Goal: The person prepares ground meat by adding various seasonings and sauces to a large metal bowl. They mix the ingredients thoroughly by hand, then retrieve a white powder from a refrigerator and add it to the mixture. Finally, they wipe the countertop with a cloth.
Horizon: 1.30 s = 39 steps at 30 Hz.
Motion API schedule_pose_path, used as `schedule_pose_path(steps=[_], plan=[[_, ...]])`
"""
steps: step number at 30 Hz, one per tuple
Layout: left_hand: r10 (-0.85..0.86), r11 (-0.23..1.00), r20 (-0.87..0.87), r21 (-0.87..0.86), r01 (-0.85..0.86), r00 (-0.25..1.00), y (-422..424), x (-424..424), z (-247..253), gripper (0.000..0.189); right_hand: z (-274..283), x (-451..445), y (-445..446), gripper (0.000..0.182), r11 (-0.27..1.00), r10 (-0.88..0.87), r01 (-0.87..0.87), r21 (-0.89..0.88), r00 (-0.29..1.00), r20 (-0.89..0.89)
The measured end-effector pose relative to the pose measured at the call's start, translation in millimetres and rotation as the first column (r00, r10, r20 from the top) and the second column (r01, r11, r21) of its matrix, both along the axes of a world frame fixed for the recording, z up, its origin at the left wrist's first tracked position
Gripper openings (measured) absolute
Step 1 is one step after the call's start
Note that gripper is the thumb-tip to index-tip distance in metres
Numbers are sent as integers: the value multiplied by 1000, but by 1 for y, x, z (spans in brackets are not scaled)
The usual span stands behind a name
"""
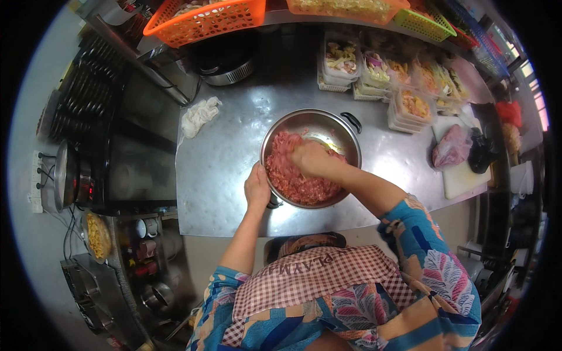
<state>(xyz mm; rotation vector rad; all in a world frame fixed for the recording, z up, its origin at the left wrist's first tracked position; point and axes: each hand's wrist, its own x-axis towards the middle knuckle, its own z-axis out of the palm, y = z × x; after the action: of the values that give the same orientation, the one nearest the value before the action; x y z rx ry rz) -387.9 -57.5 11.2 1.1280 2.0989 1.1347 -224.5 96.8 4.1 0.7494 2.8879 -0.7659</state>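
A round stainless steel pot [340,127] with black side handles stands on the metal table. Raw minced meat [303,186] covers much of its bottom, heaped towards the left wall. My left hand [257,186] grips the pot's left rim, thumb at the edge, close to the lower handle. Inside the pot, my right hand [309,158] is pressed into the mince. Motion blurs its fingers, and the meat partly hides them, so their closure is unclear. Some yellowish bits [329,145] lie on the bare steel beside that hand.
Clear tubs of cut food [341,61] are stacked at the table's back right. A white cutting board [461,182] holds bagged meat [452,147] and a black plastic bag [481,151]. Left of the pot lies a crumpled white cloth [199,117]. An orange basket [210,22] sits on the shelf above.
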Motion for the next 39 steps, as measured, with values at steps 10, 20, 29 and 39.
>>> schedule_pose_path(steps=[10,20,29,39], plan=[[-221,973,30,-62,223,975,29,-39,6,35,3,-26,8,34,985,-106,76,154,975,196],[-105,986,-271,-152,65,957,34,-44,13,29,98,51,-49,77,985,132,-152,78,967,218],[-215,975,-70,-61,211,974,47,-55,15,35,-20,-10,32,38,960,-230,197,200,961,156],[-238,963,-107,-153,221,965,56,-52,11,36,79,37,-49,52,967,144,-225,124,874,464]])
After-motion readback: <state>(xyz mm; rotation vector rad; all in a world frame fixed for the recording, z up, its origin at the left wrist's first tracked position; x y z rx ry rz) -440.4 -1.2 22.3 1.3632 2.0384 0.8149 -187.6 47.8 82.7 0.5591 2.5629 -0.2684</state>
